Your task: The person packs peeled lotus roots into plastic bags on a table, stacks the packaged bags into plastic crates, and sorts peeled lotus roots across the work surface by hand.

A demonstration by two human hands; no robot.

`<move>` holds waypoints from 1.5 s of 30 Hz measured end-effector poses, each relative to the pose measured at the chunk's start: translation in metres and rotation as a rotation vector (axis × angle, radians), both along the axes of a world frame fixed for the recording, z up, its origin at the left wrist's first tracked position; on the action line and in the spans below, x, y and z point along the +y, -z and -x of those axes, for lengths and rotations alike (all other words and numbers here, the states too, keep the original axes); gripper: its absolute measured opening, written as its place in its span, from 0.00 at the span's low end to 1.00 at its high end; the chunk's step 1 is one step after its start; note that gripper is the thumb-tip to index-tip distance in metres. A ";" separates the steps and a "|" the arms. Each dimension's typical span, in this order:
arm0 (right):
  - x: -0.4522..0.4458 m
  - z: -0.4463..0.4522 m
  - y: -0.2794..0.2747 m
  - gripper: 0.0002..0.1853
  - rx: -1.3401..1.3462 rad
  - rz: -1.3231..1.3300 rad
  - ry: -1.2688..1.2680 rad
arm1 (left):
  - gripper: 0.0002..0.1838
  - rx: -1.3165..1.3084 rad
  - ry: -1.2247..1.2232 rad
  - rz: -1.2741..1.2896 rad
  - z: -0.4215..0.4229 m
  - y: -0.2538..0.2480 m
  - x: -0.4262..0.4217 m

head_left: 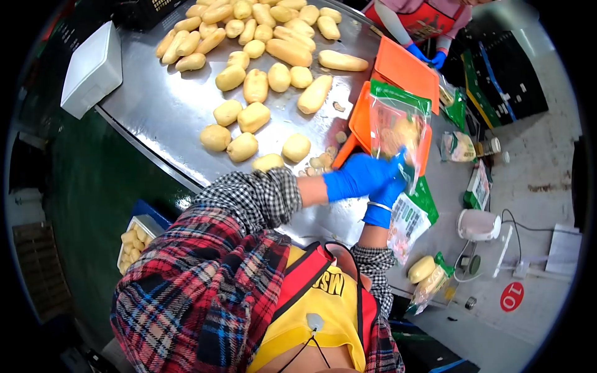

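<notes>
A clear plastic bag [398,133] with a green band lies over the orange trays, with pale pieces showing inside it. My right hand [387,198], in a blue glove with a white band at the wrist, is closed on the bag's near end. Beside it my left hand [356,177], also blue-gloved, reaches across from the left against the same end; its fingers are smeared by motion and overlap the right hand. Peeled pale roots [255,86], resembling lotus root segments, are spread over the metal table. Small cut end pieces [319,163] lie near my left wrist.
Orange trays [407,71] stand on the metal table [168,118]. A white foam box [93,69] sits at the left corner. Filled bags [458,147], a printed bag [408,224] and a white device [479,224] are at right. A co-worker's blue-gloved hands [429,57] work across the table.
</notes>
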State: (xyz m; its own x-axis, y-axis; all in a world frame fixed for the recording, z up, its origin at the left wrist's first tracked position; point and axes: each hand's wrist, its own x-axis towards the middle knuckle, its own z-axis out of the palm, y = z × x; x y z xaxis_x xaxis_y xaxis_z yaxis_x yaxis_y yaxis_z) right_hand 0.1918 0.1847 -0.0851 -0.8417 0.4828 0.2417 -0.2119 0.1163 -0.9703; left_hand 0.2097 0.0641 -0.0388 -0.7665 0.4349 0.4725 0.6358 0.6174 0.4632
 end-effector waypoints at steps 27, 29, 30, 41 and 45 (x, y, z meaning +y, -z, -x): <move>0.073 -0.008 0.009 0.14 -0.036 -0.455 -0.063 | 0.40 -0.176 -0.642 0.104 -0.008 0.052 -0.287; 0.080 -0.027 0.016 0.14 -0.025 -0.488 -0.055 | 0.43 -0.250 -0.624 0.230 -0.007 0.054 -0.293; 0.079 -0.038 0.018 0.14 -0.018 -0.515 -0.050 | 0.43 -0.249 -0.610 0.297 -0.005 0.060 -0.292; 0.002 -0.174 0.031 0.12 -0.372 -0.183 -0.147 | 0.37 -0.701 -0.382 -0.157 0.012 0.066 -0.249; -0.048 -0.171 -0.023 0.43 -0.356 -0.049 -0.389 | 0.24 -1.276 0.003 -0.773 0.003 0.041 -0.194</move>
